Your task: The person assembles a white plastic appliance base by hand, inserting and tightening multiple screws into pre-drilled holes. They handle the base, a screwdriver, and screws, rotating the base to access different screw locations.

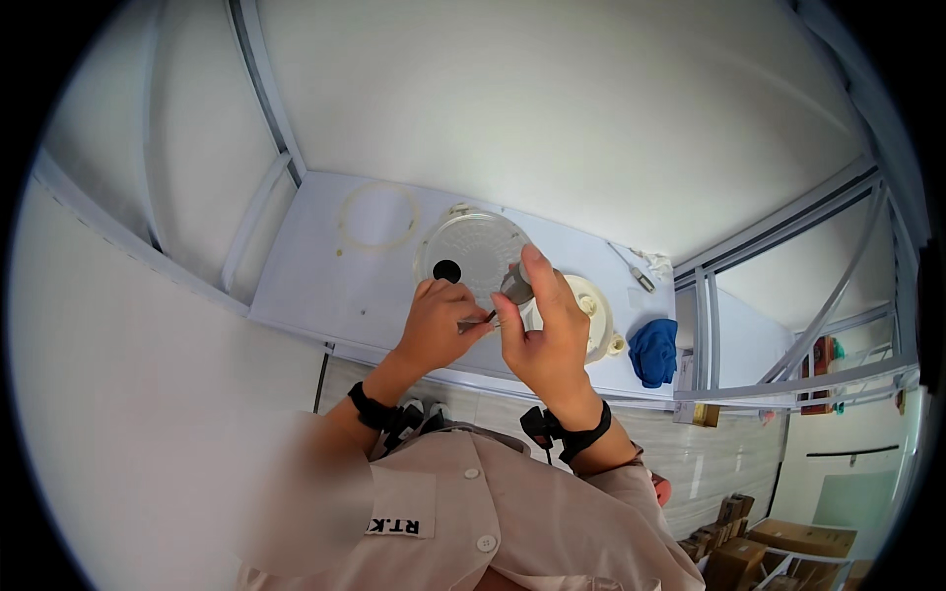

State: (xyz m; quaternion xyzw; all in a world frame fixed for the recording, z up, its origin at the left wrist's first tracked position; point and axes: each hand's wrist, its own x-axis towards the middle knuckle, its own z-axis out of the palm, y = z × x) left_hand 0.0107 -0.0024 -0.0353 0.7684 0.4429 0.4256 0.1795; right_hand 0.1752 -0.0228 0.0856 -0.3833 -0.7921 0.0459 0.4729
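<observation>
My right hand (552, 340) is closed around a short grey cylinder (516, 284), held tilted between thumb and fingers. A thin dark stem (492, 315) sticks out of its lower end toward my left hand. My left hand (439, 320) is closed in a pinch on a small dark piece (473, 324) by that stem; its shape is mostly hidden by the fingers. Behind both hands lies a round clear ribbed cover (483, 241), with a black disc (447, 271) at its left side. A round cream plastic base (597, 340) is partly covered by my right hand.
The white table (325, 256) also bears a thin cream ring (378, 216) at the left. A grey-handled tool with a thin shaft (642, 280) and a bundled blue cloth (652, 353) lie at the right. White walls and metal frame posts (702, 335) border the table.
</observation>
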